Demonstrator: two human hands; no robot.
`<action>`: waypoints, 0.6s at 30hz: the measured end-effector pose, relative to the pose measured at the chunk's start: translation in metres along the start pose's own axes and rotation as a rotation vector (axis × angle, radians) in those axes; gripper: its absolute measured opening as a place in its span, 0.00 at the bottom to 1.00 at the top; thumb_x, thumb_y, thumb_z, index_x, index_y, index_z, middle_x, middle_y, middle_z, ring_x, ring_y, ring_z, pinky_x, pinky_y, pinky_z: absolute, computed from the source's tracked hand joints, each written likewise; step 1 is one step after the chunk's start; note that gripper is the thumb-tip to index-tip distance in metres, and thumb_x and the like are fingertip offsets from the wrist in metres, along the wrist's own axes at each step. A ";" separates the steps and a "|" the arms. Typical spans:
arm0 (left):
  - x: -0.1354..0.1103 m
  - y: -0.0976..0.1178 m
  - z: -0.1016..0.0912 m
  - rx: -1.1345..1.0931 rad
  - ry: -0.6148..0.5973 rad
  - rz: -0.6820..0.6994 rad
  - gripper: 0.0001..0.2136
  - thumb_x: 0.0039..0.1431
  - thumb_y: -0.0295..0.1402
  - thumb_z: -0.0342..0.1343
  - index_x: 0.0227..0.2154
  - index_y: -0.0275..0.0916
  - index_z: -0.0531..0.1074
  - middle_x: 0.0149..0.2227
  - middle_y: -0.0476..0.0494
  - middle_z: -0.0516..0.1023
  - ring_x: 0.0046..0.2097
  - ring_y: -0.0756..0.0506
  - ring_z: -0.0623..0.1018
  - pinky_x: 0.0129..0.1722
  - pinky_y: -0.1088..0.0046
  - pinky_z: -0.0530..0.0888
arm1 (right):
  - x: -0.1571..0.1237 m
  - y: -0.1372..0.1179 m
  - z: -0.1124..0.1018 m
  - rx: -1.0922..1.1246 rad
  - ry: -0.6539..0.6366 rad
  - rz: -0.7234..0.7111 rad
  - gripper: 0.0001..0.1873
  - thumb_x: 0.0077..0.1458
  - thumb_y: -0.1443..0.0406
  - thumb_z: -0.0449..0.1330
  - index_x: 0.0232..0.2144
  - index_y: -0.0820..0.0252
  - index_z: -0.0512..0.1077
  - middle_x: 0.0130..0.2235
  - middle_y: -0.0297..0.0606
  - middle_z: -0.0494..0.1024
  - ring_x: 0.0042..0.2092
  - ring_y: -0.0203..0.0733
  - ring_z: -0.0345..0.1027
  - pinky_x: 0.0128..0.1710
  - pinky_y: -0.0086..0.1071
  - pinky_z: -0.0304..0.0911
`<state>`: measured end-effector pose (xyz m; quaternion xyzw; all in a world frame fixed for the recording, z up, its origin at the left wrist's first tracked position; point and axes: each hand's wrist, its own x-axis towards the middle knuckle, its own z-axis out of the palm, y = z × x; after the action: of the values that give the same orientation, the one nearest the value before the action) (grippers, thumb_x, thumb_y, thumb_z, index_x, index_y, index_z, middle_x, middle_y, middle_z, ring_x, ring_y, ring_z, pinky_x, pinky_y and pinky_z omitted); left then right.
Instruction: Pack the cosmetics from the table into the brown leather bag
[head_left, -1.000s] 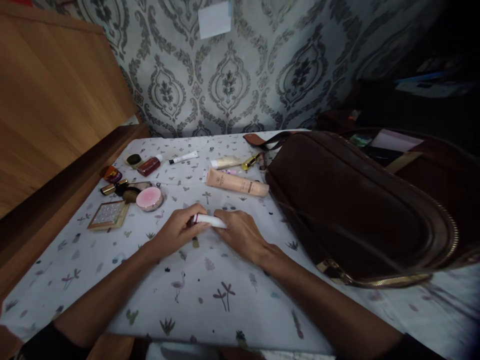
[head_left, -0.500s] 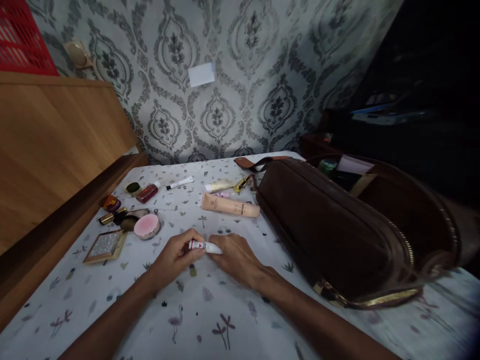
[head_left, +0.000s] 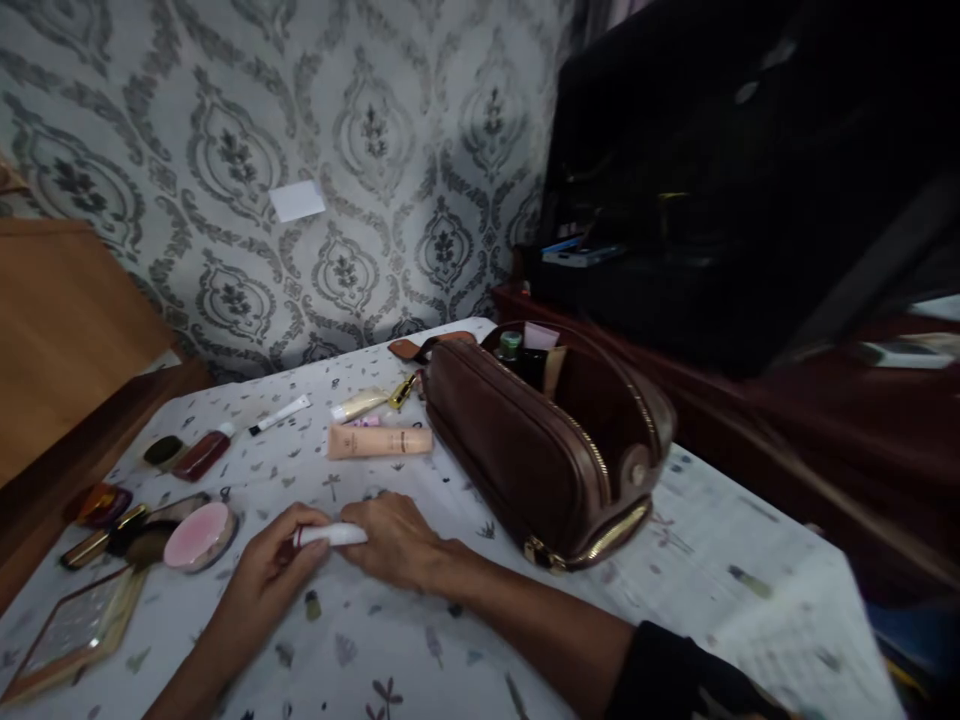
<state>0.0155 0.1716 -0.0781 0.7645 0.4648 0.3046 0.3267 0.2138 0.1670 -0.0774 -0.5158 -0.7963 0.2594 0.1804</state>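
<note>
View swung rightward; open brown bag [head_left: 517,460] holds green-topped container [head_left: 511,346], pale item [head_left: 541,337]. Both hands [head_left: 394,540] clasp white tube [head_left: 346,535].

through my feed i can't read any word, brand or number. the peach tube [head_left: 379,442] bears a small mark near its left end and darker print toward its right, but both reach me too small and soft to make out.

Home room, by look: damask-style wallpaper [head_left: 373,130], plant-print tablecloth [head_left: 390,625], wooden furniture [head_left: 67,330].
</note>
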 end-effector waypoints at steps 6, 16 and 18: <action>0.001 -0.017 -0.003 -0.019 0.018 -0.120 0.20 0.59 0.54 0.56 0.40 0.41 0.75 0.23 0.52 0.72 0.25 0.47 0.71 0.26 0.74 0.70 | -0.001 0.004 0.003 -0.036 0.021 -0.004 0.14 0.57 0.59 0.59 0.44 0.52 0.79 0.39 0.38 0.84 0.42 0.49 0.78 0.35 0.33 0.63; 0.027 -0.016 -0.010 -0.087 0.091 -0.238 0.27 0.38 0.61 0.66 0.32 0.43 0.75 0.23 0.50 0.74 0.26 0.44 0.75 0.23 0.72 0.73 | 0.004 0.010 0.003 -0.024 0.060 -0.001 0.17 0.57 0.56 0.58 0.45 0.53 0.78 0.40 0.40 0.84 0.41 0.50 0.79 0.37 0.35 0.68; 0.032 -0.010 -0.012 -0.039 0.072 -0.206 0.26 0.40 0.60 0.66 0.32 0.43 0.75 0.22 0.51 0.73 0.24 0.45 0.73 0.22 0.73 0.72 | 0.005 0.011 0.003 0.008 0.087 0.013 0.16 0.57 0.56 0.58 0.44 0.54 0.78 0.40 0.41 0.84 0.41 0.51 0.79 0.37 0.36 0.69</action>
<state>0.0137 0.2063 -0.0736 0.6950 0.5461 0.3056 0.3541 0.2183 0.1746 -0.0866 -0.5313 -0.7832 0.2410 0.2153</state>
